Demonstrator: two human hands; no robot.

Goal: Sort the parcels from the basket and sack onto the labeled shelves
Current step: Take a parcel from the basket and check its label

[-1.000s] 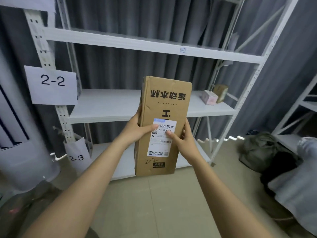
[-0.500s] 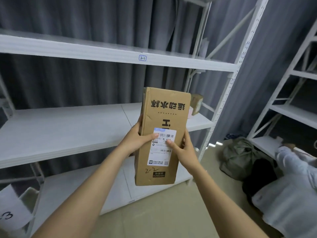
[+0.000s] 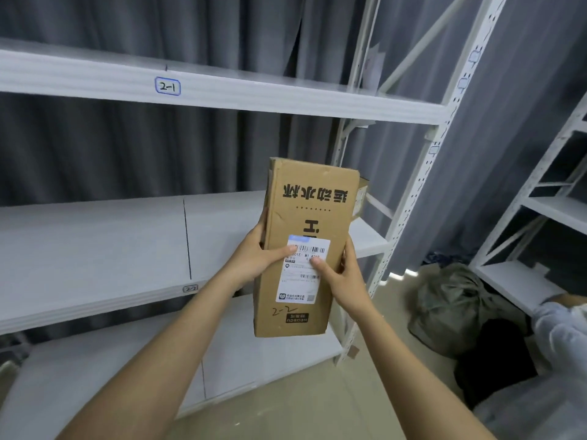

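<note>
Standing upright, tall brown labelled parcel [image 3: 305, 249].

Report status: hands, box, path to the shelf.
Left hand and right hand both grip the cardboard box, upright, marked 2-2. Shelf tagged 2-2 directly ahead. Nothing between box and shelf.

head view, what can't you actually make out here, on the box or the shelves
- Cardboard box: fine print on its shipping label is too small, and thumbs of the left hand and right hand cover part of it.
- Small carton on the 2-2 shelf: mostly hidden behind the box.
- Top shelf tagged 2-1: its surface lies above eye level.
- Person at right: cut off by the frame edge.
</note>
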